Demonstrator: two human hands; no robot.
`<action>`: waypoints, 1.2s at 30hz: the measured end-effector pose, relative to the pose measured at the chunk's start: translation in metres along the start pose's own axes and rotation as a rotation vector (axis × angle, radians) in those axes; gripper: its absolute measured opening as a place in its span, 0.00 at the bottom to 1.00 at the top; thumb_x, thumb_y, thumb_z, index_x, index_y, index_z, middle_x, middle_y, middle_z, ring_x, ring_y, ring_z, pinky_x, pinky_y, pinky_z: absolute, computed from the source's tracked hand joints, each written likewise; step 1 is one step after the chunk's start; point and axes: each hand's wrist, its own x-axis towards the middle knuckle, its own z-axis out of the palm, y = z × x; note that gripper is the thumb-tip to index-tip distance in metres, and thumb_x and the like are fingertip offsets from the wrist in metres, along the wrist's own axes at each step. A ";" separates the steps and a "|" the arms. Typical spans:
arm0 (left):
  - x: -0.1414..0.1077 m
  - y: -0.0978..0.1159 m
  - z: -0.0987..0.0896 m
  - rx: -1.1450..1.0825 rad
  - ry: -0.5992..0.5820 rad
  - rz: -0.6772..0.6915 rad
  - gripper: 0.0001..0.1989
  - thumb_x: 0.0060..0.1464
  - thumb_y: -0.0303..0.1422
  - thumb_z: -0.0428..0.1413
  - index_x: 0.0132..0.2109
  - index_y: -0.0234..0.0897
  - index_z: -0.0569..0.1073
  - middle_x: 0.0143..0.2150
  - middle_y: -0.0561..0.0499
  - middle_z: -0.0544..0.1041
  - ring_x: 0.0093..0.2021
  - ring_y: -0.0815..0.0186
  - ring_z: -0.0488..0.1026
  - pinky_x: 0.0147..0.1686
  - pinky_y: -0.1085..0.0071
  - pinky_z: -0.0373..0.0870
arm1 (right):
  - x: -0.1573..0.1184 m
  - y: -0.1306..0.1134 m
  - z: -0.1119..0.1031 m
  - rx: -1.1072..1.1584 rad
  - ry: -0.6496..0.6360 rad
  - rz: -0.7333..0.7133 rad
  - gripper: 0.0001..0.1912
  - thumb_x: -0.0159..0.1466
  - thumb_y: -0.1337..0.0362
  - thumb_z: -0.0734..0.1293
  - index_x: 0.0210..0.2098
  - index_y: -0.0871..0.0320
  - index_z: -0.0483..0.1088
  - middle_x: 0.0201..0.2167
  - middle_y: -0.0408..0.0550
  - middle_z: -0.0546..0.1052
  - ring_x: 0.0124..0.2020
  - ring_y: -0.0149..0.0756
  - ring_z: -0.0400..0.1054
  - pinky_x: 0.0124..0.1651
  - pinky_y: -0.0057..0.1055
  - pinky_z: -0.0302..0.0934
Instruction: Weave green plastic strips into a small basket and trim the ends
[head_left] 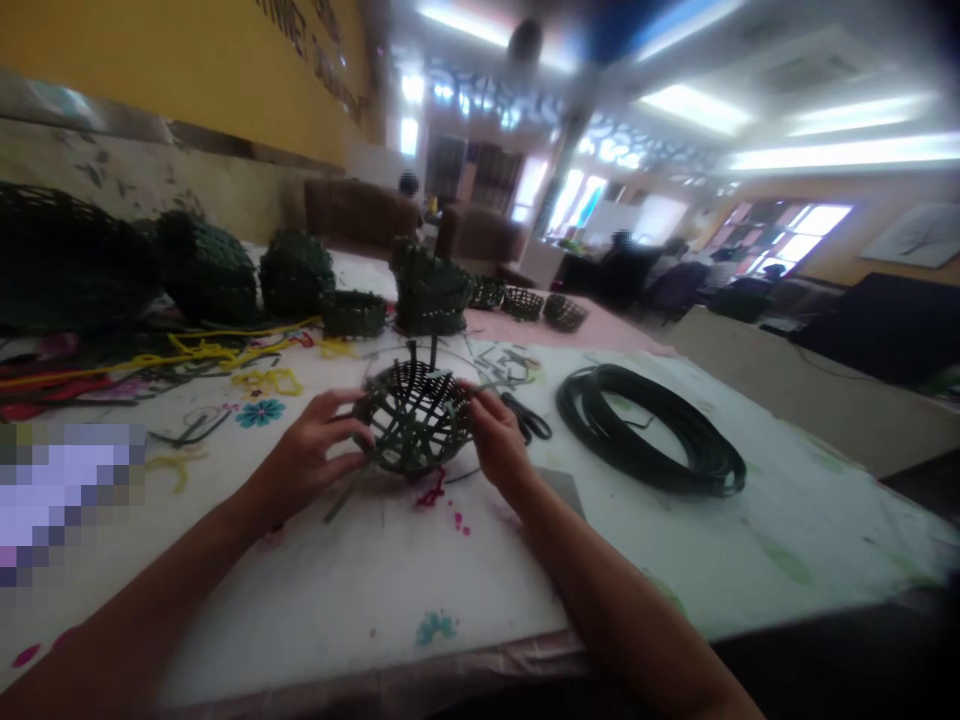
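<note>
A small dark green woven basket (415,425) is held just above or on the white flowered tablecloth, its open lattice facing me and a few strip ends sticking up at its far rim. My left hand (319,445) grips its left side, thumb and fingers on the rim. On the right side my right hand (495,430) holds the rim, fingers partly behind it. Black-handled scissors (531,418) lie just right of my right hand. A coil of dark green strip (652,430) rests farther right.
Finished dark green baskets (430,290) stand in a row along the back, larger ones at the left. Yellow strips (266,380), red strips and green offcuts lie on the tablecloth (480,590). People sit far behind.
</note>
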 end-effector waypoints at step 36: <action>0.003 -0.006 0.000 -0.765 0.233 -0.589 0.20 0.51 0.42 0.68 0.49 0.42 0.77 0.69 0.45 0.65 0.62 0.51 0.71 0.58 0.59 0.72 | -0.006 -0.012 0.009 -0.023 -0.123 -0.019 0.17 0.55 0.55 0.76 0.43 0.53 0.79 0.33 0.42 0.76 0.30 0.30 0.66 0.34 0.29 0.63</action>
